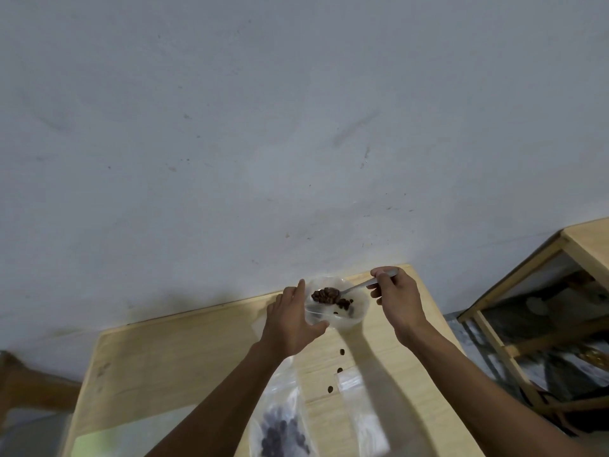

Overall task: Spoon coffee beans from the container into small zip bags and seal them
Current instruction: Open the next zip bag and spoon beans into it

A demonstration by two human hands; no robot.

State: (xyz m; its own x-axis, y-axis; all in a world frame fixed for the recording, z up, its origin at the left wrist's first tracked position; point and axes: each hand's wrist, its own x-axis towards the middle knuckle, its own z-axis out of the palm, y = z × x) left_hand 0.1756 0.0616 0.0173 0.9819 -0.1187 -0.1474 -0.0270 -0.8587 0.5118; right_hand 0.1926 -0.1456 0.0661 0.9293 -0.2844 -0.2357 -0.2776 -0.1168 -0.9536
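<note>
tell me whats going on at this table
A person is spooning coffee beans out of a clear plastic container on a wooden table. The left hand grips the container's side while the right hand holds a spoon loaded with beans just above it. A zip bag already holding beans lies nearer the person, an empty bag beside it, and a few loose beans are scattered on the table.

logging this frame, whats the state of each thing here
container: open, tilted, few beans left
spoon: loaded with beans
left hand: holds container
right hand: grips spoon handle
bag with beans: lying flat, seal unclear
empty bag: lying flat
loose beans: spilled on table
</note>
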